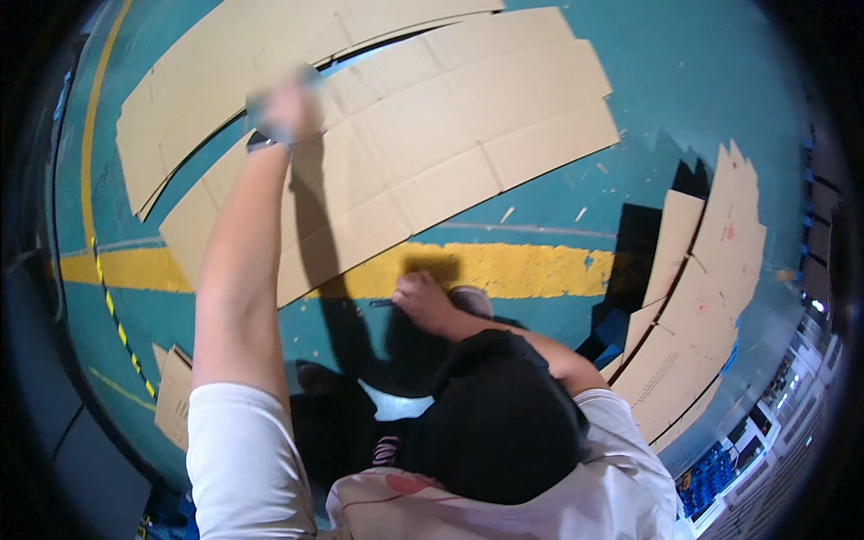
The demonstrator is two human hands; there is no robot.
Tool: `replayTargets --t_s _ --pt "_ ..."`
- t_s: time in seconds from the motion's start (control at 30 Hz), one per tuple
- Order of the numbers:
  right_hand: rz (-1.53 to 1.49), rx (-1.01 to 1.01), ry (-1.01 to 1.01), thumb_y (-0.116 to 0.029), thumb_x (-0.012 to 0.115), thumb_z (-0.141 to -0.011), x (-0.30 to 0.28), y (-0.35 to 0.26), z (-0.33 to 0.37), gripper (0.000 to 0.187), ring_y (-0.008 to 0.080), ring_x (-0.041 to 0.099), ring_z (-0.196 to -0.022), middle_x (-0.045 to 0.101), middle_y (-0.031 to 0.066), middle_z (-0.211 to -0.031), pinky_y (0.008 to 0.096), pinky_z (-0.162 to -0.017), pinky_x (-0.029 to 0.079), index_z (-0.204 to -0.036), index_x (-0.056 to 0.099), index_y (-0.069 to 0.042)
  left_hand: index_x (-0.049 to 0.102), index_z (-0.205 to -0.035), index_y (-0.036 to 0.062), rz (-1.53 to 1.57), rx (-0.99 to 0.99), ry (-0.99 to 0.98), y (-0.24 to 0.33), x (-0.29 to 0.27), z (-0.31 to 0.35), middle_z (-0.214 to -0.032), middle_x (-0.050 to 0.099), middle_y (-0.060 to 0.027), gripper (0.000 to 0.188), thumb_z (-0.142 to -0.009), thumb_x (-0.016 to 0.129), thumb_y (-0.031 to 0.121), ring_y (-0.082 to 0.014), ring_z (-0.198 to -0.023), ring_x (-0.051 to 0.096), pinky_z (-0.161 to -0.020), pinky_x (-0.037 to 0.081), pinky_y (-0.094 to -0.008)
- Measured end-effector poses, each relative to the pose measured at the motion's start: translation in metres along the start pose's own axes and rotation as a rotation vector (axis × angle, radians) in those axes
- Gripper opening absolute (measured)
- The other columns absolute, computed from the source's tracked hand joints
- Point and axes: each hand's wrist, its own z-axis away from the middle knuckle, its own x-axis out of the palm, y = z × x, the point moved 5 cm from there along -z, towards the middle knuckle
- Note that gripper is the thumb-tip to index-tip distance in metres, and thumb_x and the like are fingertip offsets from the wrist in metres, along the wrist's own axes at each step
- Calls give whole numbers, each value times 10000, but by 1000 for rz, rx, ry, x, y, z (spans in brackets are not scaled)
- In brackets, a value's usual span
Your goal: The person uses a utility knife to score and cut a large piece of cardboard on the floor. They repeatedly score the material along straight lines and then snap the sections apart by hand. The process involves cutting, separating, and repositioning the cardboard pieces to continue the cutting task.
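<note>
The left hand (292, 108) of the person is stretched to the far left, above the far edge of a flat cardboard sheet (432, 126). The picture is blurred at this hand, so I cannot tell how open its fingers are, or whether they grip or touch anything. A dark band (263, 140) is around the wrist.

The right hand (423, 299) is nearer, just beyond the near edge of the sheet; its fingers are curled closed on a thin dark tool (382, 304), which points to the left.

The sheet lies on the green floor (693, 99) and partly covers a yellow stripe (531, 270). A second cardboard sheet (225, 58) lies at its far side, with a narrow dark gap between. More cardboard pieces (711, 288) are on the right.
</note>
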Motion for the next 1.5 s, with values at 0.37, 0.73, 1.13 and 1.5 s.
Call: replayTargets --t_s 0.37,0.73,1.13,1.5 --pt "104 -97 -100 -159 528 -817 9 -4 15 130 282 530 -944 546 114 -944 413 -853 402 -908 548 -67 397 -1363 -26 206 10 -47 1 -11 -7 -1332 460 -265 738 -723 695 189 -410 -1224 458 -1021 374 -503" --pt "-884 596 183 -127 687 -853 -96 54 26 133 116 530 -738 554 10 -748 257 -674 437 -819 577 -60 597 -904 34 327 -6 144 -2 4 8 -956 626 -186 465 -547 823 228 -351 -893 581 -783 471 -440" --pt "-1490 633 632 -10 665 -857 -104 144 36 53 90 559 -881 616 19 -990 237 -804 457 -906 648 -22 623 -913 -8 881 155 -169 0 -24 57 -827 647 -115 426 -652 869 223 -222 -707 602 -686 491 -341" --pt "-1530 471 677 33 674 -836 -160 67 51 325 75 560 -853 591 -4 -927 211 -783 457 -1079 492 -81 613 -958 -5 622 7 -208 -137 -173 285 -819 594 -212 258 -711 685 -24 -370 -733 568 -672 480 -357"
